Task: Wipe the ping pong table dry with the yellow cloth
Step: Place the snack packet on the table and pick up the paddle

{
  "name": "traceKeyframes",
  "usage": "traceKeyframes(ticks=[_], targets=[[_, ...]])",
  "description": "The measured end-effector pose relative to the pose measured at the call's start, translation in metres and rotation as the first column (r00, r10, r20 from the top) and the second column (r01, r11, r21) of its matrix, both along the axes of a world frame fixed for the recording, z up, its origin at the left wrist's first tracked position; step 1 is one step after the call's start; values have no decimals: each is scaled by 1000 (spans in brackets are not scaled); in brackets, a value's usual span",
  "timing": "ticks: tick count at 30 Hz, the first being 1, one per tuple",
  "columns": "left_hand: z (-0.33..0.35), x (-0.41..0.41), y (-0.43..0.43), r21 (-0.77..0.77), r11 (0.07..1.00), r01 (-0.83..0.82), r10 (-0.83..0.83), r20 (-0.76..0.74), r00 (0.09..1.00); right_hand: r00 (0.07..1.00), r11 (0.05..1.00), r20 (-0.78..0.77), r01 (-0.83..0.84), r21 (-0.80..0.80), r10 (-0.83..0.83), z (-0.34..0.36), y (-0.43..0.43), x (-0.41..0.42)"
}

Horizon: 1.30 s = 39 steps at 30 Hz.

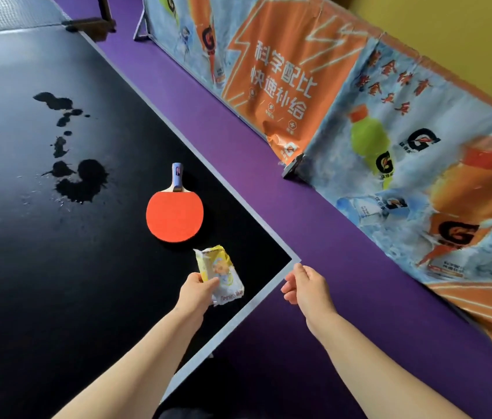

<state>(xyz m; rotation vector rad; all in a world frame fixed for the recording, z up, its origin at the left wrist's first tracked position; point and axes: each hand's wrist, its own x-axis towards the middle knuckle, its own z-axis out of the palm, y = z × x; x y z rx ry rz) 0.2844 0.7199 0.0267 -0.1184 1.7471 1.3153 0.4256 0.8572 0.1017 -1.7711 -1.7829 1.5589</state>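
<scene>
The yellow cloth (220,273), a crinkled yellow-and-white printed piece, is pinched in our left hand (198,293) just over the bench (57,282) near its corner, close to the red paddle (174,214). Our right hand (305,285) hangs empty and loose-fingered just off that corner. The puddle (83,181) and its trail of drops lie well apart beyond the paddle, so we should flatten the cloth under the palm, carry it past the paddle, and wipe inward from the wet edges rather than spread the water.
</scene>
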Motion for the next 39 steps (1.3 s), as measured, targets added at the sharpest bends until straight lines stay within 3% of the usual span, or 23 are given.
traceKeyframes(ticks=[7, 12, 14, 16, 19, 22, 24, 28, 30, 32, 35, 39], targets=[[-8, -20, 34, -99, 983, 153, -137, 153, 979, 989, 990, 61, -137, -14, 137, -15, 70, -59], [-2, -36, 32, -300, 852, 428, -377, 215, 901, 939, 942, 95, -324, -84, 331, -37, 91, -108], [-5, -50, 30, -393, 846, 359, -347, 105, 932, 907, 911, 101, -402, -91, 410, -46, 100, -131], [-7, -63, 29, -443, 884, 147, -196, -66, 978, 854, 860, 103, -504, -81, 511, -53, 109, -154], [-12, -81, 34, -449, 882, -141, 39, -229, 973, 731, 738, 106, -672, -55, 674, -61, 122, -193], [-12, -96, 50, -464, 842, -273, 152, -282, 947, 555, 561, 116, -827, -24, 823, -64, 137, -239], [-13, -103, 66, -439, 814, -381, 273, -290, 917, 386, 384, 149, -922, 38, 911, -65, 146, -273], [-21, -115, 95, -413, 693, -591, 511, -297, 807, 13, -85, 327, -955, 284, 945, -72, 154, -339], [-25, -120, 104, -412, 612, -675, 613, -292, 734, -177, -386, 500, -851, 355, 848, -78, 151, -366], [-28, -121, 109, -415, 542, -731, 690, -277, 669, -296, -636, 682, -702, 319, 669, -88, 146, -386], [-30, -117, 115, -442, 512, -736, 685, -307, 661, -336, -769, 780, -578, 273, 529, -103, 144, -401], [-26, -117, 117, -366, 564, -740, 651, -354, 672, -313, -771, 795, -574, 276, 519, -108, 151, -404]])
